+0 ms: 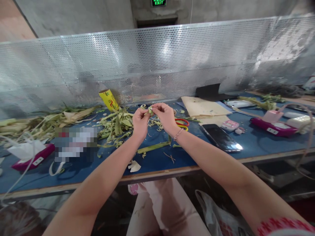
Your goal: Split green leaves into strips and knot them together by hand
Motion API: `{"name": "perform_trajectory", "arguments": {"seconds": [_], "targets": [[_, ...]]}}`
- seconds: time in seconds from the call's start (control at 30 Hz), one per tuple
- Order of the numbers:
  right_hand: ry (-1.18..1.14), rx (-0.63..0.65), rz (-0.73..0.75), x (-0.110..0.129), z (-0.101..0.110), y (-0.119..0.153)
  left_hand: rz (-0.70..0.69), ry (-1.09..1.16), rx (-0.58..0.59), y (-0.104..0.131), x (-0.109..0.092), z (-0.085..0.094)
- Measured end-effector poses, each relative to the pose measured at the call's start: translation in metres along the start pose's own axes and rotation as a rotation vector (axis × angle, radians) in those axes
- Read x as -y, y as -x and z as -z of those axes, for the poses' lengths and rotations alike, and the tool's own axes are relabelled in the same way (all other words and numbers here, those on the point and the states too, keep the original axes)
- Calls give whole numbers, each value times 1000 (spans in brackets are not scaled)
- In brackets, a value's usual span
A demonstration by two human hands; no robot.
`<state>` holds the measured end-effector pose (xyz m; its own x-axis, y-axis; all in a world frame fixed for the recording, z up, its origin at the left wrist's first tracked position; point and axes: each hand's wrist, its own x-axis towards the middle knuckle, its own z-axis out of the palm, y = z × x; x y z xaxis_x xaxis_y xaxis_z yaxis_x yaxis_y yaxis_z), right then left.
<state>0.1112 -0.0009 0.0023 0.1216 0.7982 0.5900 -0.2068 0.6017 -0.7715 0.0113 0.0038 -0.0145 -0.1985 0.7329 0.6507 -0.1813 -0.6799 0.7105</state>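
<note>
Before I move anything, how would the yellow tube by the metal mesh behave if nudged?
The yellow tube would probably tip easily, since it already looks tilted. Its rounded sides suggest it could roll once down. The open end hints that it may be light for its size, though the inside is too dark to tell.

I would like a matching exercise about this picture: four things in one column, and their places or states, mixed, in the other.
1. exit sign
2. smartphone
3. yellow container
4. plant piece

A. lying on the blue table, right of both hands
B. held by the left hand and the right hand
C. lit green, above the perforated metal panel
D. tilted, near the panel

Pairs: 1-C, 2-A, 3-D, 4-B
</note>
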Motion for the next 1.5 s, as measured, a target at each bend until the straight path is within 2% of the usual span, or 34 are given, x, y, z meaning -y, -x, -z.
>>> {"name": "perform_trajectory", "arguments": {"seconds": [0.13, 0.27, 0.4, 0.57, 0.8, 1.07, 1.3, 1.5], "targets": [[47, 93, 2, 0, 9, -5, 0, -18, -3, 0, -2, 0], [67, 159, 14, 2, 14, -8, 89, 157, 10, 1, -10, -4], [84, 151, -1, 4, 11, -7, 208, 297, 16, 1, -15, -7], [38, 140, -67, 0, 9, -8, 305, 369, -31, 3, -15, -7], [144, 149, -73, -4, 11, -11, 406, 390, -56, 3, -16, -6], [243, 127, -24, -6, 11, -10, 421, 425, -55, 3, -17, -7], [328, 162, 43, 3, 11, -7, 370, 358, -14, 2, -13, -5], [453, 178, 154, 6, 13, -7, 315, 276, -42, 1, -13, -6]]}}
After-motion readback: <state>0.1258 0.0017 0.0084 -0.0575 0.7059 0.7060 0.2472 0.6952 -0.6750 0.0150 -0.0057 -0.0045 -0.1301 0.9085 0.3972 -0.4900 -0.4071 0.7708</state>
